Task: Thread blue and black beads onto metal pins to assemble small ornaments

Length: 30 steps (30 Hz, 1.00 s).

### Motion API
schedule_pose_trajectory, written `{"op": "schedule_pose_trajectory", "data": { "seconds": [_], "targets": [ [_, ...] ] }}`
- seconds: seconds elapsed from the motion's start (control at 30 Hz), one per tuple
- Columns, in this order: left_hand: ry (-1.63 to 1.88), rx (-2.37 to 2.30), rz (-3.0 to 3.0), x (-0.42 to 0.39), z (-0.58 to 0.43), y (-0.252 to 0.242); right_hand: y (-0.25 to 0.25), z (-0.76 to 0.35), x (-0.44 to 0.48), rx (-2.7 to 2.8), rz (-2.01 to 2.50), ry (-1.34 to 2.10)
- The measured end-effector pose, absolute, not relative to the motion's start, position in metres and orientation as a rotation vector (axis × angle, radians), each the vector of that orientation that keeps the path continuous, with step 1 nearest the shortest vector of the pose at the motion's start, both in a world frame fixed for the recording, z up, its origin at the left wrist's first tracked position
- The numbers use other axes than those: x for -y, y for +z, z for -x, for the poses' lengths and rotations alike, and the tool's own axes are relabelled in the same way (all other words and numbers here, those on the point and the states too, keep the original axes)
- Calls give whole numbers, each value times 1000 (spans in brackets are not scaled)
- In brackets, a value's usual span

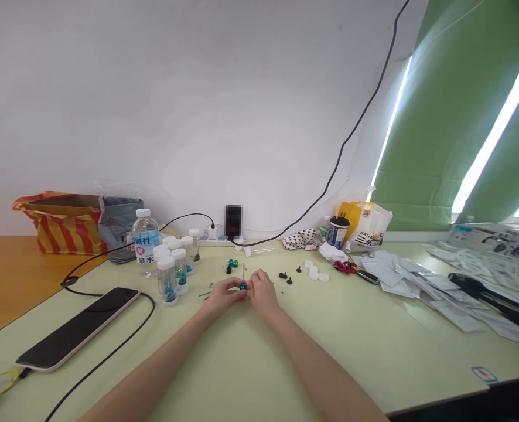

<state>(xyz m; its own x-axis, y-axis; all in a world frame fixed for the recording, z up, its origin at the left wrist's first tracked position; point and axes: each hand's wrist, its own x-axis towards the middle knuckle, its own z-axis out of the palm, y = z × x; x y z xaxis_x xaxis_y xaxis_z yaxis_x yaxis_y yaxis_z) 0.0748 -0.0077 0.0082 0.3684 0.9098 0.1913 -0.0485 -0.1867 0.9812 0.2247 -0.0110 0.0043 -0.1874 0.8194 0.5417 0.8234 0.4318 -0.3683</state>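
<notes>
A small shiny blue ball (pixel 243 286) with a thin hooked wire (pixel 244 271) standing up from it sits between my two hands, low over the table. My left hand (pixel 225 296) is closed around the ball with thumb and fingers. Beside it, my right hand (pixel 263 290) has its fingers pinched together close to the ball; whatever they hold is hidden. Just beyond the hands lie blue and green balls (pixel 233 263) and a small black part (pixel 229 269). Thin dark rods (pixel 205 293) rest left of my left hand. Several black stemmed pieces (pixel 289 281) lie to the right.
Clear capped tubes (pixel 166 282) with blue pieces inside stand at left beside a water bottle (pixel 146 246). A large phone (pixel 79 328) and black cable lie nearer. White caps (pixel 314 273), red-handled scissors (pixel 345 268), a cup (pixel 338 232) and piled white packets (pixel 400 275) are at right.
</notes>
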Motion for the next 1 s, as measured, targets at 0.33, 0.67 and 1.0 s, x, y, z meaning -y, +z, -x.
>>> {"op": "schedule_pose_trajectory", "data": {
  "seconds": [0.33,0.67,1.0],
  "targets": [
    [1049,-821,-1507,7,-76,8,-1,-223,8,1980,1449,-23],
    [1081,-870,-1485,7,-76,8,0,-225,7,1837,1449,72],
    [1113,-904,-1448,8,-75,9,-1,-231,5,1778,1318,289]
  ]
}}
